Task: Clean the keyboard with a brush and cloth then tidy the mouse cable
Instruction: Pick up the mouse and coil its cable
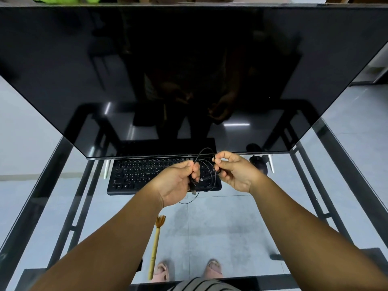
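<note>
Head view, left hand and right hand pinching coiled mouse cable above keyboard, legends unreadable

Both bare forearms reach forward, hands nearly meeting. Left grip is curled closed, thumb on top. Right grip pinches thumb to fingers just beside it.

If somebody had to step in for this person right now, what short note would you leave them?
Left hand: pinches the gathered loops of the thin black mouse cable, USB plug hanging below.
Right hand: pinches the same cable, forming another loop.
Black keyboard lies on the glass desk under the big dark monitor; black mouse sits to its right.
Yellow-handled bristle brush is laid down near the front edge; no cloth in view.
Cleaning seems finished, though unconfirmed. Left: finish coiling and set the cable down.
</note>
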### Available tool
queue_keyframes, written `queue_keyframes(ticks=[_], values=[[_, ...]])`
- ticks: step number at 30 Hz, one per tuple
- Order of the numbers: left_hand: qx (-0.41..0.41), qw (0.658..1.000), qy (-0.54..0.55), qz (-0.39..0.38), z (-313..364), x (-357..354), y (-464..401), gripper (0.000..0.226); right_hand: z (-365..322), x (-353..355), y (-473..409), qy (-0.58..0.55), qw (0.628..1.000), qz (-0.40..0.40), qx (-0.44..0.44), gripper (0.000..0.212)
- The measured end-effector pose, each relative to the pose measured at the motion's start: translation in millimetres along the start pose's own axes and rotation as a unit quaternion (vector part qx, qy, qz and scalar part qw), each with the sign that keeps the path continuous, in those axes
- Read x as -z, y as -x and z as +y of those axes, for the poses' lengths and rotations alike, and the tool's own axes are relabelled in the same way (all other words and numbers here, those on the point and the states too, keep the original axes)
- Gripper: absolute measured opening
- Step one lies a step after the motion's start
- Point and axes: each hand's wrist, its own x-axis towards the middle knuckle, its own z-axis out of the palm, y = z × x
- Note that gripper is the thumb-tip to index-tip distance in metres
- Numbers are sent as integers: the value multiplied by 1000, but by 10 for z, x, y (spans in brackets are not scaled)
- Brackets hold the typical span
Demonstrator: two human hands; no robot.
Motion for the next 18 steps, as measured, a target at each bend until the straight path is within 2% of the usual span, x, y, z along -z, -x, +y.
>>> queue_keyframes(ticks=[10, 15, 18], values=[[4, 995, -86, 56, 1, 53, -7, 24, -6, 37, 21, 94, 995, 1, 21, 12], [-9, 982, -173, 68, 51, 45, 15, 22, -63, 65, 40, 117, 993, 8, 8, 12], [-24, 960, -272, 57, 96, 29, 26, 19, -92, 87, 44, 126, 991, -23, -32, 15]])
